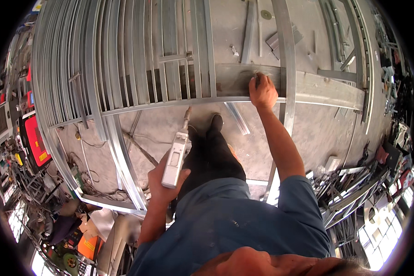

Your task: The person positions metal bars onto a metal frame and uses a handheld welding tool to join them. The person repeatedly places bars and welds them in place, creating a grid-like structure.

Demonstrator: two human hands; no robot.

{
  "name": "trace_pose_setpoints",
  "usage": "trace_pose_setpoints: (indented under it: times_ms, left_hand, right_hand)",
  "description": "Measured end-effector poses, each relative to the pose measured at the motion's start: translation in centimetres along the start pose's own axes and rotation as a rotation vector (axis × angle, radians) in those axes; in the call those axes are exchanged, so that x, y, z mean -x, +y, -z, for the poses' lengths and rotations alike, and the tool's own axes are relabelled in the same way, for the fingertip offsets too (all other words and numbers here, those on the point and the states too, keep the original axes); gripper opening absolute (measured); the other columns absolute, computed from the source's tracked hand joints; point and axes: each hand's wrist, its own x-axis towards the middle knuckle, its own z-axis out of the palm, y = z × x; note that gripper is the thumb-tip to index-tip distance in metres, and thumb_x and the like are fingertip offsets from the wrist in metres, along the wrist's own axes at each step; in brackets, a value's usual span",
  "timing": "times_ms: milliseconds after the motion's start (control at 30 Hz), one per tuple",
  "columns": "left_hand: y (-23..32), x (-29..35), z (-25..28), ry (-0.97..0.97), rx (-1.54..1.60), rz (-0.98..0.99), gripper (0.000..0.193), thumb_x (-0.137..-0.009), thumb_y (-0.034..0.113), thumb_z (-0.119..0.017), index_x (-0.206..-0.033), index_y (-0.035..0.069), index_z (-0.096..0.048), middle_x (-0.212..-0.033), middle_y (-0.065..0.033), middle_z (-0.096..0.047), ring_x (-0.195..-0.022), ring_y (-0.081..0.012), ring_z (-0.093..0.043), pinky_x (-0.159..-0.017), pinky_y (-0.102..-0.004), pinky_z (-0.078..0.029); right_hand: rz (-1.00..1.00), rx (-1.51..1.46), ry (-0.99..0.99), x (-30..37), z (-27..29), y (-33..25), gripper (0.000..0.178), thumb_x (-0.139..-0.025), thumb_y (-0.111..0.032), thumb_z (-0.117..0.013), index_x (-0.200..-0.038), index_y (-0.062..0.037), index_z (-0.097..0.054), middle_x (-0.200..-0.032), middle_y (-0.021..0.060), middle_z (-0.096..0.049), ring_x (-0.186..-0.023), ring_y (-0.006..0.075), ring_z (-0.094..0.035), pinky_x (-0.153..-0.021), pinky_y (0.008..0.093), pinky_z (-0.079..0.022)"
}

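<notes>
My left hand (157,181) is wrapped round a boxy white welding gun (173,161). Its narrow copper-coloured nozzle tip points up toward the front rail (147,107) of a metal frame. Close-set grey metal slats (135,50) run away from me across the left part of that frame. Farther right, my right hand (264,95) rests over the rail, fingers curled in. Something small and dark shows at the fingertips, too unclear to name. Beneath that hand lies a wide flat metal bar (324,87), reaching out to the right.
A red case (36,140) stands at the far left. Upright metal legs (126,168) support the frame near my left arm. Loose metal strips (248,32) lie on the floor beyond the rail. Stacked metal pieces (354,193) fill the right side, and cables (85,172) trail at left.
</notes>
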Motion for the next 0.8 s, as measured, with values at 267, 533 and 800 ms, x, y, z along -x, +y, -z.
trace_pose_setpoints:
  times_ms: [267, 533, 800]
  left_hand:
    - [-1.3, -3.1, -1.9, -0.006, 0.009, -0.042, 0.058, -0.084, 0.017, -0.082, -0.134, -0.001, -0.059, -0.104, -0.0171, -0.074, -0.092, -0.0262, -0.075, -0.080, -0.0341, -0.057]
    - [-2.7, -4.1, -2.3, 0.005, 0.026, -0.047, 0.057, -0.084, 0.017, -0.082, -0.134, 0.000, -0.060, -0.103, -0.0179, -0.074, -0.090, -0.0290, -0.075, -0.078, -0.0346, -0.057]
    - [-2.9, -4.3, -2.2, 0.005, 0.036, -0.036, 0.057, -0.084, 0.017, -0.082, -0.134, 0.001, -0.060, -0.105, -0.0173, -0.074, -0.092, -0.0259, -0.075, -0.079, -0.0338, -0.057]
  right_hand:
    - [-0.026, 0.045, -0.008, -0.2, 0.0, -0.6, 0.027, -0.090, -0.033, -0.060, -0.107, -0.0150, -0.071, -0.099, 0.0088, -0.071, -0.093, 0.0320, -0.069, -0.077, 0.0455, -0.055]
    - [-0.018, 0.056, -0.014, -0.1, -0.4, -0.3, 0.027, -0.090, -0.033, -0.060, -0.108, -0.0153, -0.071, -0.099, 0.0088, -0.071, -0.094, 0.0317, -0.069, -0.078, 0.0453, -0.055]
    - [-0.035, 0.077, -0.005, -0.2, -0.3, -0.5, 0.027, -0.090, -0.032, -0.060, -0.108, -0.0159, -0.071, -0.099, 0.0072, -0.071, -0.094, 0.0308, -0.069, -0.078, 0.0447, -0.055]
